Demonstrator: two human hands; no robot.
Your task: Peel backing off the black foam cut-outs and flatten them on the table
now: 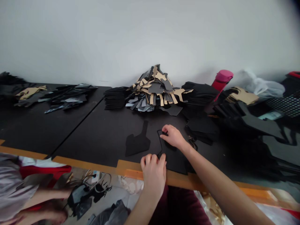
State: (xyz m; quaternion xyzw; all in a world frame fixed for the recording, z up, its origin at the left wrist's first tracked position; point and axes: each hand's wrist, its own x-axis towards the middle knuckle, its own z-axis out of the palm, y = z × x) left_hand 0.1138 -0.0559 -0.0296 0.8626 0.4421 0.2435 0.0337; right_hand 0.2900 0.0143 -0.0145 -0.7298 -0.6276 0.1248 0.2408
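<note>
While the left hand (153, 167) bends its fingers over the left edge of a flat, matt-black cut-out sheet (175, 161) at lower centre of the frame, the right hand (172, 136) arches above its upper part, forearm slanting from lower right; whether either grip is clamped cannot be told. Left of them, a narrow-necked flat black piece (137, 143) lies on the black worktop (91, 134).
</note>
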